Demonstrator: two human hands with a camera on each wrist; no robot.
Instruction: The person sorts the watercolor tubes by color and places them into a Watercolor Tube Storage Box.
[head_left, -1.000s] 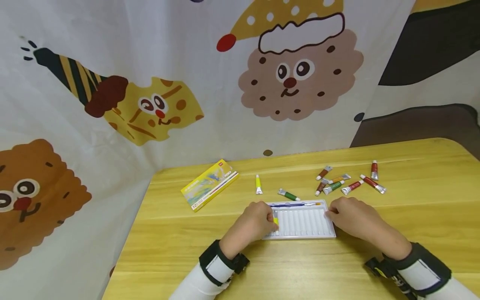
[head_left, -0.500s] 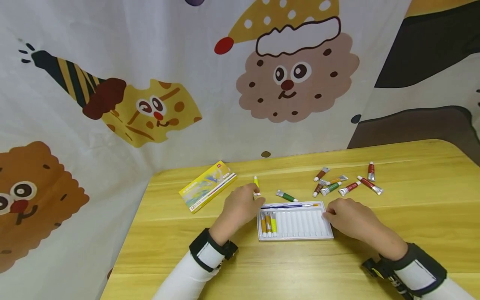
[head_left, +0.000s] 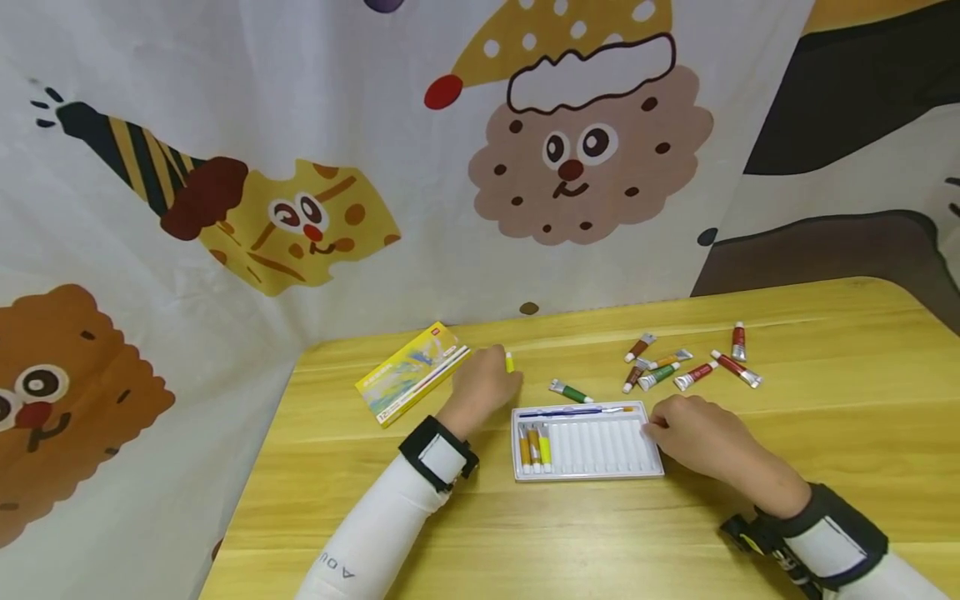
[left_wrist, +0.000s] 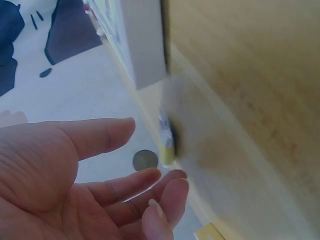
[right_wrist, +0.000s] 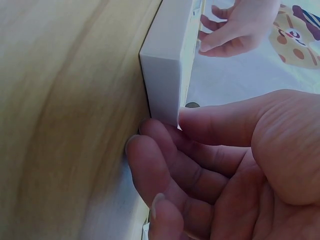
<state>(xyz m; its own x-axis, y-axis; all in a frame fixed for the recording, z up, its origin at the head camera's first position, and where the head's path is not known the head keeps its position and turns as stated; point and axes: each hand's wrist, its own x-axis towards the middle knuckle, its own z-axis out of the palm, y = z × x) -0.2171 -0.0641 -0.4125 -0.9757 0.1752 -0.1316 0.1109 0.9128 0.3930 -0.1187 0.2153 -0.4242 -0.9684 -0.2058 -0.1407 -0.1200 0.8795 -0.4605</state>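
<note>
My left hand [head_left: 482, 387] is over the table by a yellow paint tube [head_left: 510, 362], which it partly covers in the head view. In the left wrist view its thumb and fingers stand apart, with the yellow-ended tube just beyond their tips. The white plastic tray [head_left: 600, 446] holds a blue paintbrush [head_left: 570, 412] along its top and several yellow and ochre tubes [head_left: 534, 450] in its left slots. At the tray's right edge my right hand [head_left: 693, 429] pinches the corner between thumb and fingers, as the right wrist view shows.
A green tube [head_left: 571, 392] lies behind the tray. Farther right is a loose group of brown, green and red tubes [head_left: 697, 375]. The yellow paint box [head_left: 411, 375] sits left of my left hand. A printed cloth [head_left: 435, 275] hangs behind the table's back edge.
My left hand has let go of a yellow tube in the tray's third slot, then moved back and left to another yellow tube. My right hand has stayed at the tray's corner.
</note>
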